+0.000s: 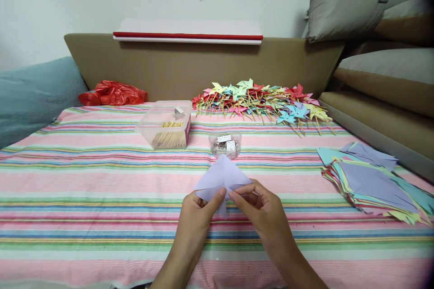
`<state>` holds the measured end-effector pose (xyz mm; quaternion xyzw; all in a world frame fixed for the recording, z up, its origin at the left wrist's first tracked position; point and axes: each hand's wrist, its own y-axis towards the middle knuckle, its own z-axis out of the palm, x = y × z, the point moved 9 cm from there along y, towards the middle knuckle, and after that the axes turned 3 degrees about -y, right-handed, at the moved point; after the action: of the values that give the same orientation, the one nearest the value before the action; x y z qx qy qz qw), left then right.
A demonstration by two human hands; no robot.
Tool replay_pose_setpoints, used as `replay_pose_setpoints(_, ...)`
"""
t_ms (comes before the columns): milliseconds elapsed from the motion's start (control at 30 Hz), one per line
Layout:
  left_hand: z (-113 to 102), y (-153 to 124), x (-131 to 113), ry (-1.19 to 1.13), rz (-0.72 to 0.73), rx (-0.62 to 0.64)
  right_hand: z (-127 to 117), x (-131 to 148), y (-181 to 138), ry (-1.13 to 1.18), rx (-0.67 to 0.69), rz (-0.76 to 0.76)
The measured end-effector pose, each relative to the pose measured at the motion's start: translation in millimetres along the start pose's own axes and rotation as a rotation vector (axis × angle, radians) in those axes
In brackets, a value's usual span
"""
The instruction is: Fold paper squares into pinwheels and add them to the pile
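Evidently, the step in hand is the shaping of one lilac paper sheet (pixel 222 175), which both hands hold up over the striped cloth (pixel 101 216), on the near side of a clear tub (pixel 238 142) of small metal pieces (pixel 220 146). The left hand (pixel 200 210) and the right hand (pixel 263 201) grip it from either side, fingers narrow on the paper and the two thumbs nearly meeting at its middle; we cannot tell how the fingers underneath are set. We see a crease running up to the peak and a point hanging below the thumbs. As we read it, the next move calls for keeping the centre pinched and bringing the loose point in without tearing. A clear box (pixel 146 121) of wooden sticks (pixel 167 139) stands beyond, paper pinwheels (pixel 246 91) lie heaped at the back, and a stack of coloured sheets (pixel 376 185) lies off to the right.
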<state>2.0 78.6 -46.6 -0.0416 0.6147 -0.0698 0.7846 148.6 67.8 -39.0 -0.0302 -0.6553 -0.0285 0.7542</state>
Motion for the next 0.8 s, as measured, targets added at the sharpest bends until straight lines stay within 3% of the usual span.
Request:
replay_pose_setpoints(133, -8, 2, -3, 0.029, 0.012, -0.041, -9, 10, 0, 0.132, -0.103, -0.067)
replay_pose_setpoints(233, -6, 3, -14, 0.040, 0.052, 0.016, -25, 15, 3, 0.092, -0.171, -0.059)
replay_pose_setpoints(400, 0, -3, -15, 0.201, 0.008, 0.166, -11, 10, 6, 0.000, 0.203, 0.135)
replay_pose_setpoints(500, 4, -6, -12, 0.217, -0.025, 0.232, -1, 9, 2, -0.028, 0.349, 0.167)
replay_pose_setpoints(600, 9, -8, -10, 0.186, -0.060, 0.287, 4, 4, 0, -0.053, 0.396, 0.178)
replay_pose_setpoints(800, 9, -10, -9, 0.190, -0.063, 0.305, 4, -2, 2, -0.115, 0.367, 0.129)
